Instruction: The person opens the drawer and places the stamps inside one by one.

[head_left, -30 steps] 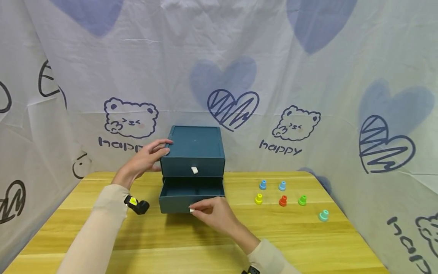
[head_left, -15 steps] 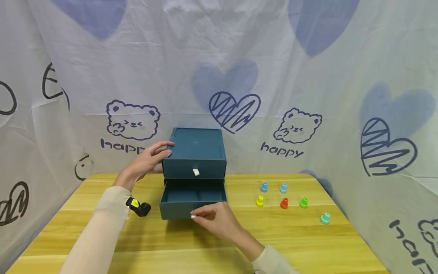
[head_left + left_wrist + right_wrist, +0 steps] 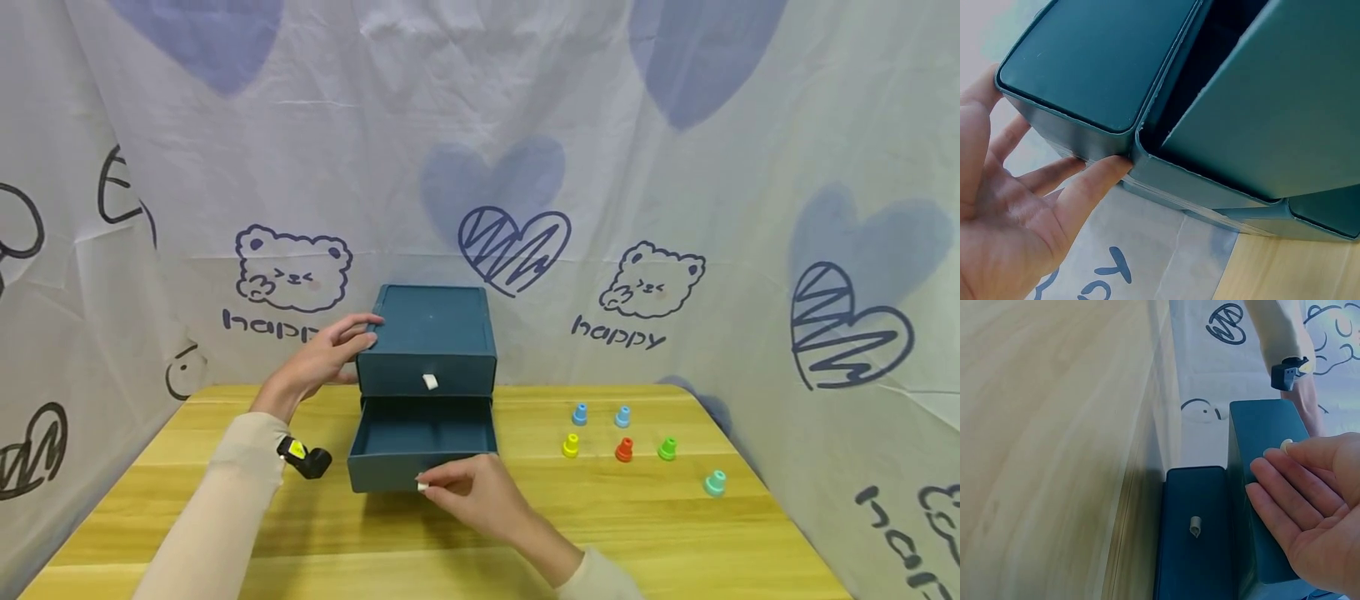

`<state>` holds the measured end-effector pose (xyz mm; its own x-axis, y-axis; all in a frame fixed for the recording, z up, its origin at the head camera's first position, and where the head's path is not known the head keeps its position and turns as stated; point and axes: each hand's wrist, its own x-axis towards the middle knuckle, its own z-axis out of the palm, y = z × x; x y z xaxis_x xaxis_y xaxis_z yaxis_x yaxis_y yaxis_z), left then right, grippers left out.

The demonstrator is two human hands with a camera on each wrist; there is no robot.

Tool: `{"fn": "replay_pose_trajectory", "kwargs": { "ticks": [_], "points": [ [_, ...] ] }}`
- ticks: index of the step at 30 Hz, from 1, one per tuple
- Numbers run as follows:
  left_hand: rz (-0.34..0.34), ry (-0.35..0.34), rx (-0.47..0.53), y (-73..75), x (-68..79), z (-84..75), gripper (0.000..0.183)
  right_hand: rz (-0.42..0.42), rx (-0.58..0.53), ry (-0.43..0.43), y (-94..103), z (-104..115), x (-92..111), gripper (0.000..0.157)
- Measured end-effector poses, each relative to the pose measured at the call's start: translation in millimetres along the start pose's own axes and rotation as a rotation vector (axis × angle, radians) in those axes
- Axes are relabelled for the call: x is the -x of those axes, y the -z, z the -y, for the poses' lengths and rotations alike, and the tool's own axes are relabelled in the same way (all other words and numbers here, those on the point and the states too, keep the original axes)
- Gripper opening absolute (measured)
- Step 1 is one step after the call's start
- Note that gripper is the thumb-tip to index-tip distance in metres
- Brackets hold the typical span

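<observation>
A dark teal drawer unit [image 3: 435, 321] stands on the table. Its middle drawer [image 3: 390, 475] is pulled out, showing a bare inside. My right hand [image 3: 480, 496] pinches that drawer's small white pull tab [image 3: 1286, 445] between thumb and index finger; the other fingers lie along the drawer front. At the unit's left, my left hand [image 3: 322, 358] rests against the top edge and side wall, its fingers spread and fairly straight in the left wrist view. The top drawer [image 3: 390, 375] is closed, with a white tab. Below, the closed bottom drawer [image 3: 1175, 550] shows in the right wrist view.
To the right on the wooden table [image 3: 637, 533] stand several small stepped plastic pegs: two blue, a yellow peg [image 3: 571, 446], a red peg [image 3: 624, 450], a green peg [image 3: 667, 449] and a mint peg [image 3: 715, 482]. A patterned white cloth [image 3: 405, 117] hangs behind and at both sides.
My right hand has drawn the middle drawer farther out toward me, still pinching its tab. My left hand keeps its place on the unit. The head view has shifted slightly.
</observation>
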<state>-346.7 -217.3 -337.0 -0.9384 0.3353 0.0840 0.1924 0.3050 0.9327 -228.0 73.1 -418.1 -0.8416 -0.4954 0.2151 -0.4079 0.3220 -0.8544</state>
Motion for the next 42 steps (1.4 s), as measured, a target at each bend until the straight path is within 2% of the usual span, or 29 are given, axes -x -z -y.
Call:
{"fn": "replay_pose_trajectory", "kwargs": {
  "ticks": [6, 14, 31, 42],
  "points": [
    [-0.006, -0.003, -0.003, 0.2, 0.3, 1.8, 0.059, -0.015, -0.015, 0.035, -2.6, 2.1, 6.2, 0.014],
    [-0.002, -0.005, -0.005, 0.3, 0.4, 1.9, 0.059, -0.024, -0.022, 0.036, -4.8, 4.6, 13.5, 0.013],
    [0.002, -0.006, -0.002, 0.7, -0.5, 3.0, 0.060, 0.020, -0.039, 0.070, -7.0, 6.6, 22.6, 0.015],
    [0.003, -0.008, -0.003, 0.8, -0.9, 2.4, 0.059, 0.051, 0.077, 0.101, -11.1, 10.1, 26.4, 0.020]
  ]
}}
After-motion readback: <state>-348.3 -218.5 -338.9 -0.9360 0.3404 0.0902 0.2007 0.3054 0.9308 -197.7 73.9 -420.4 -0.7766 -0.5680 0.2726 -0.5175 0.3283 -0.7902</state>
